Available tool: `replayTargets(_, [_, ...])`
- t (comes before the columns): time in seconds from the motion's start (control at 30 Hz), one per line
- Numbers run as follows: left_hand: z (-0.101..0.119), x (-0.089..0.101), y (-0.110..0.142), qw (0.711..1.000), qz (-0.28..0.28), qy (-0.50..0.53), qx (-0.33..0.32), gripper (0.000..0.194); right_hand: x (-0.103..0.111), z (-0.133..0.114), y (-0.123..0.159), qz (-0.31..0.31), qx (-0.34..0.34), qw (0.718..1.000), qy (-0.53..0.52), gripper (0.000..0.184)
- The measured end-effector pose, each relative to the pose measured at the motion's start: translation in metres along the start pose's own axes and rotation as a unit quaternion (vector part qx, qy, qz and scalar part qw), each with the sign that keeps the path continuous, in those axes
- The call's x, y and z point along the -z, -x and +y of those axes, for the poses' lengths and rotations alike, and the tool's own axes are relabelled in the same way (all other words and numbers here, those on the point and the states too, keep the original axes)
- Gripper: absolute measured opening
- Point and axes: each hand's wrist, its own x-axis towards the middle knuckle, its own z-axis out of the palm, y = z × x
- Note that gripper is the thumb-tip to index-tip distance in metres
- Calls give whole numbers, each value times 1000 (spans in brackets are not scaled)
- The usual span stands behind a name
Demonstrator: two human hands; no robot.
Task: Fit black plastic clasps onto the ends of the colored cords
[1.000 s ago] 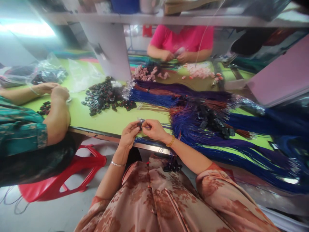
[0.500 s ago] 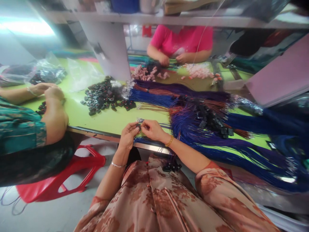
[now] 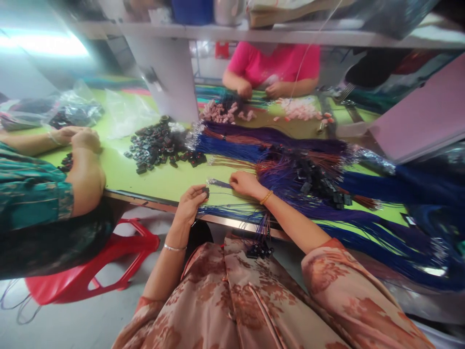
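Observation:
A small black plastic connector housing (image 3: 205,191) is pinched between the thumb and fingers of my left hand (image 3: 191,203), just over the table's front edge. To the right, my right hand (image 3: 247,184) has its fingers closed at a thin bundle of dark blue wires (image 3: 221,183) with shiny metal ends. How many wires are between those fingertips is too small to see. A long heap of blue and purple wires (image 3: 279,186) spreads beneath and beyond my right wrist. Several black housings (image 3: 259,250) hang on wires at the table edge, near my lap.
A pile of black housings (image 3: 152,145) lies on the yellow-green table (image 3: 119,169). More wired housings (image 3: 319,182) rest on the heap at right. One co-worker's hands (image 3: 85,138) work at left; another person in pink (image 3: 274,63) sits opposite. A red stool (image 3: 94,261) stands lower left.
My right hand has moved away from the housing, rightward to the wires. My left hand stays nearly in place, holding the housing.

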Motion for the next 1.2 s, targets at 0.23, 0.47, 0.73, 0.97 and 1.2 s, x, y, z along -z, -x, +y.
replayTargets(0.23, [1,-2,2,1000,0,-1,3,41,2,-2,2,-36,6,998,46,25])
replayTargets(0.47, [-1,-2,2,1000,-2,4,3,42,3,-3,3,-42,-2,997,71,27])
replayTargets(0.73, [-4,-6,2,1000,-8,7,2,40,-1,-8,-3,-61,16,993,100,23])
replayTargets(0.97, [-5,-8,3,1000,-10,9,1,40,-3,-8,-1,18,12,997,67,24])
replayTargets(1.2, [-8,-12,3,1000,-13,24,0,39,3,-5,-14,11,25,999,-18,17])
